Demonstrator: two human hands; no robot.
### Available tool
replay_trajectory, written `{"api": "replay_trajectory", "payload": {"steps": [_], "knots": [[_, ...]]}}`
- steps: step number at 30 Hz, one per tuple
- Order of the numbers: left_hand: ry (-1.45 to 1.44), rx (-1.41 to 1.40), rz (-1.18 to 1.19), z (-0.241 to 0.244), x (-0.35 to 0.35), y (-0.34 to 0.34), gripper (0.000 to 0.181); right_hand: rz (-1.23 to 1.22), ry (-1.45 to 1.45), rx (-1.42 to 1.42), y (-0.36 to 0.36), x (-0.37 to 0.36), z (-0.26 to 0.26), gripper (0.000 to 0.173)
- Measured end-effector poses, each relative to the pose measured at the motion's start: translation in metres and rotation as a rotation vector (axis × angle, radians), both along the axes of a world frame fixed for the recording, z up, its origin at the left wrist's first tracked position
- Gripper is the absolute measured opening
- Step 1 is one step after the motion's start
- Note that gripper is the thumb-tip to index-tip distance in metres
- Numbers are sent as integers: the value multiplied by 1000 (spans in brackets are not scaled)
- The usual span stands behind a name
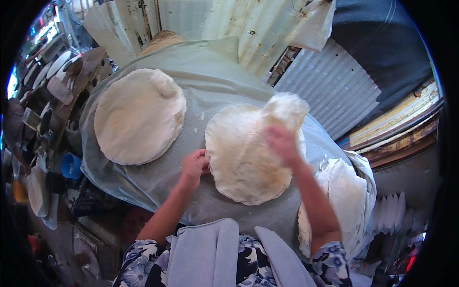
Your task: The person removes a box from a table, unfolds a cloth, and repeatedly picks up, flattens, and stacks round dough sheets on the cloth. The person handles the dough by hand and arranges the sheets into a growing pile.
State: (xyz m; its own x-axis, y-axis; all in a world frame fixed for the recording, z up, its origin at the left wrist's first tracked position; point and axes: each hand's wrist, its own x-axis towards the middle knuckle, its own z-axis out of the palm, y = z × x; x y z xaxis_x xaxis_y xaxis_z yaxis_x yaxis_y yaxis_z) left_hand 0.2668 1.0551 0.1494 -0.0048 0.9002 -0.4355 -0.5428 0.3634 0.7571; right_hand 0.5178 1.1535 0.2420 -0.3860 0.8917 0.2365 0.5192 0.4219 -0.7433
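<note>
A round, pale flat sheet that looks like dough or flatbread [247,154] lies on the plastic-covered surface [200,107] before me. My left hand [195,165] pinches its left edge between thumb and fingers. Over its upper right part is my right hand [281,143], blurred, with a crumpled whitish cloth or bag [287,107] at its fingers. To the left sits a thick stack of similar round sheets [140,118], its top one folded at the upper right. Another pale stack [342,201], partly wrapped in cloth or plastic, lies at the right beyond my right forearm.
Corrugated metal sheets [326,89] stand behind the surface. A blue plastic cup [71,165] is near its left edge, beside shelves crowded with dishes [59,64] and metal containers. A filled plastic bag [38,190] hangs at the lower left.
</note>
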Motion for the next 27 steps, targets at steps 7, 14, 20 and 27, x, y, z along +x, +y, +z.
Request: {"api": "replay_trajectory", "payload": {"steps": [7, 14, 20, 27], "knots": [[-347, 55, -162, -12, -20, -8, 28, -24, -85, -331, -81, -90, -70, 29], [-150, 68, -144, -5, -12, -2, 24, -61, 42, -251, -65, -108, -67, 29], [57, 46, -55, -8, 0, 7, 13, -110, 64, -328, -70, -114, -62, 34], [105, 67, -73, 5, 9, 6, 9, -177, 215, -358, -78, -103, -55, 31]]}}
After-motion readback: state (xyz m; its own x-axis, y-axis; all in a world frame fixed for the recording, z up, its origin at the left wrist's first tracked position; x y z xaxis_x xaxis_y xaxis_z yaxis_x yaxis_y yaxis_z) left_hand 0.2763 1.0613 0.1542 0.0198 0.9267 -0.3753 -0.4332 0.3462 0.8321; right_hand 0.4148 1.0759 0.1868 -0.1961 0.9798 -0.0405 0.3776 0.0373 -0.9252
